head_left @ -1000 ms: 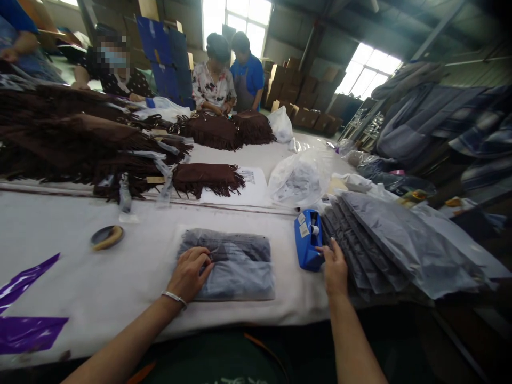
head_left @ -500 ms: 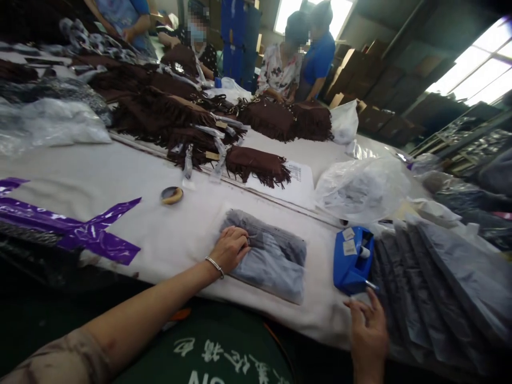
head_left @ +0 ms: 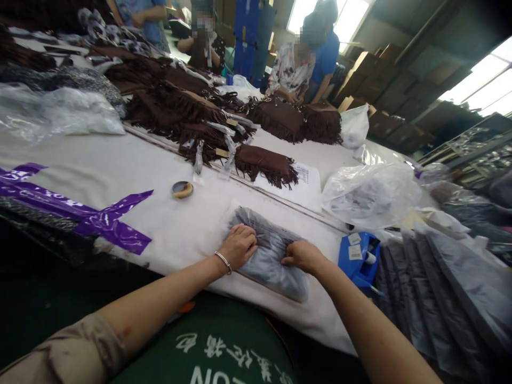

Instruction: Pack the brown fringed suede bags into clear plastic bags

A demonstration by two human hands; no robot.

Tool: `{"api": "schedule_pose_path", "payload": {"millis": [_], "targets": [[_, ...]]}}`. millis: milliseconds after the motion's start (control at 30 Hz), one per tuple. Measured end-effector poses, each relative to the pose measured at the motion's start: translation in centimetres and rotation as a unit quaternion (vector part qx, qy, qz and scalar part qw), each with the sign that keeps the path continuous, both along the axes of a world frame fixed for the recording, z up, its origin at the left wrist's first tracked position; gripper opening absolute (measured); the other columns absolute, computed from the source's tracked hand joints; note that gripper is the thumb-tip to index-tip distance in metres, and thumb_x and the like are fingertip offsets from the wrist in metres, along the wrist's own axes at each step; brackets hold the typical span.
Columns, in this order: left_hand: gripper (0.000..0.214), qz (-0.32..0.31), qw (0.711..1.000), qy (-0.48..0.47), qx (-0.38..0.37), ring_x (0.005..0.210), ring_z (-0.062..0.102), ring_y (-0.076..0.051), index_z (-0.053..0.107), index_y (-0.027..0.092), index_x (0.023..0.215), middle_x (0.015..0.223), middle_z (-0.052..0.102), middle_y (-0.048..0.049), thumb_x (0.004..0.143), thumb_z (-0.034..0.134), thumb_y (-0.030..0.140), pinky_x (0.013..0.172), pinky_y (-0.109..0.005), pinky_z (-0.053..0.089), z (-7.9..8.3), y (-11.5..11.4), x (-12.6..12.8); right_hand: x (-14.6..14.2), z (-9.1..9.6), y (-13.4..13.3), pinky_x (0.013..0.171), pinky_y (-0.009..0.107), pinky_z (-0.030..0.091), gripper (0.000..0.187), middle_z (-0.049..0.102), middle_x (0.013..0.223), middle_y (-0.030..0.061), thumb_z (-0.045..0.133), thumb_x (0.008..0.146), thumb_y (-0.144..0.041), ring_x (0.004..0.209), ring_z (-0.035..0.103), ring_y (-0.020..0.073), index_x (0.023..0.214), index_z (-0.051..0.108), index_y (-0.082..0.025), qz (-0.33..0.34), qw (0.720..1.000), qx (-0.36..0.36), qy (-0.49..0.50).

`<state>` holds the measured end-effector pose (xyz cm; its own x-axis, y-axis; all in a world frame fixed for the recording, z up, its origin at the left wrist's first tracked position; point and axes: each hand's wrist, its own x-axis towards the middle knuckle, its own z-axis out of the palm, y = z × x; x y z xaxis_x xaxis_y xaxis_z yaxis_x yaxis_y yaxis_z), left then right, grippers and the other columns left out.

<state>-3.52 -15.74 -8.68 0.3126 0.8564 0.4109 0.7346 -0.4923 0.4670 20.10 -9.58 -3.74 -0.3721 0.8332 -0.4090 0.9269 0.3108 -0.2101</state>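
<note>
While 2 bare hands rest on it, a clear plastic packet of folded gray cloth [head_left: 271,262] lies flat on the white tabletop [head_left: 180,229], near its front edge. The left hand [head_left: 239,246], with a bracelet [head_left: 224,262] at its wrist, lies on the packet's 10 o'clock side, fingers curled; the right hand [head_left: 304,256] touches the 3 o'clock side, curled like a loose fist. The hands are apart from each other; I cannot tell whether either one pinches anything.

Taking the packet as the clock's center, a blue tape dispenser [head_left: 362,272] sits at 3 o'clock, with overlapping gray packets [head_left: 416,277] just beyond it. A bulging clear bag [head_left: 372,194] is at 2 o'clock. At 12 o'clock, a brown fringed bag [head_left: 264,162] partly covers a printed sheet [head_left: 310,184]. A small dish [head_left: 175,190] lies at 10 o'clock, purple tape [head_left: 104,224] at 9. Toward 11 o'clock is a brown fringed heap [head_left: 176,106]. Farther off, 4 co-workers [head_left: 292,64] stand between 11 and 1 o'clock.
</note>
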Motion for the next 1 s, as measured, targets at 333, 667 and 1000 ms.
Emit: {"api": "schedule_pose_path", "payload": {"millis": [333,667,1000], "targets": [[0.003,0.009,0.999,-0.036,-0.012,0.100,0.053,-0.020,0.057,0.019,0.079,0.098,0.060,-0.0034,0.083,0.056,0.020,0.108,-0.045,0.026,-0.3,0.1,-0.3,4.7,3.1,-0.9,0.072,0.035,0.044,0.048,0.051,0.052,0.0004,0.045,0.081,-0.062,0.063,0.055,0.0183,0.071,0.063,-0.018,-0.198,0.963,0.099,0.152],[0.032,-0.064,0.952,-0.276,-0.115,0.103,0.057,-0.019,0.060,0.021,0.108,0.105,0.066,-0.0024,0.079,0.051,0.011,0.103,-0.037,0.035,5.2,-3.8,2.5,-2.5,3.0,-12.5,0.103,0.036,0.039,0.018,0.039,0.052,-0.0089,0.053,0.087,-0.036,0.067,0.051,0.0091,0.099,0.063,-0.028,-0.404,0.428,-0.170,0.791],[0.026,-0.060,0.968,-0.230,-0.087,0.092,0.055,-0.021,0.059,0.017,0.095,0.092,0.064,-0.0049,0.076,0.068,0.033,0.093,-0.037,0.039,6.0,-7.6,4.0,-4.6,2.5,-14.1,0.105,0.038,0.037,0.021,0.055,0.069,-0.0068,0.052,0.086,-0.044,0.087,0.058,0.0097,0.102,0.061,-0.033,-0.419,0.419,-0.198,0.781]]}}
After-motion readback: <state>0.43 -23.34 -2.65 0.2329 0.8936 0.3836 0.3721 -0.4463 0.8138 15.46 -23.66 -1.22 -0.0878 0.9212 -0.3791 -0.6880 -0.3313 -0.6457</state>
